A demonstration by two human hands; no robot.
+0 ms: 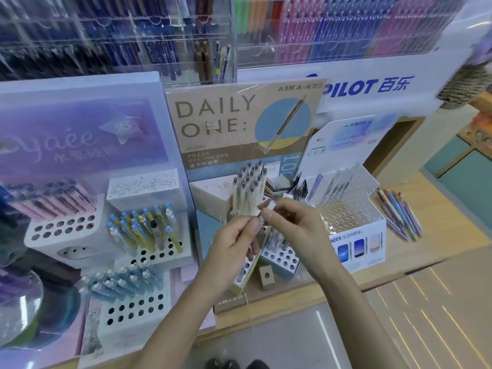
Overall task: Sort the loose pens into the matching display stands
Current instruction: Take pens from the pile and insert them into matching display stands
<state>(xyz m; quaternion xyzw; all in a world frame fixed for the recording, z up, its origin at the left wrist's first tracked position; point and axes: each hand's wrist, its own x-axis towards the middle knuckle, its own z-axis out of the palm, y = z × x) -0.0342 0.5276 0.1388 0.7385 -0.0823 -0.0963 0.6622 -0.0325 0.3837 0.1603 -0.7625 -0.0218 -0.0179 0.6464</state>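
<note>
**Sorting at the Daily One stand point(239, 123).** Both hands are shown meeting in the air just in front of the cream pens point(250, 187) that stand upright in that stand. The right hand point(290, 227) is pinched, thumb against forefinger, on the pale end of a pen point(271, 206). The left hand point(231, 243) is curled, and its fingertips are judged to be closed on the same pen's other end, though the barrel is lost in blur.

A pen of this kind is judged to be light, stiff and smooth, so it may roll or slip in a loose grip. It is best taken at mid-barrel between thumb and two fingers and lowered tip-first into a free hole. The clip and push-button are likely the parts most easily snapped.

The loose pens point(399, 217) are seen fanned out on the wooden worktop point(436, 209), just beside the clear stand point(348, 209). Holed blocks carrying yellow-and-blue pens point(149, 230) and pink pens point(58, 201) are set to the left. Behind them, wall racks point(346, 27) packed with coloured pens are seen, as in a stationery shop
</note>
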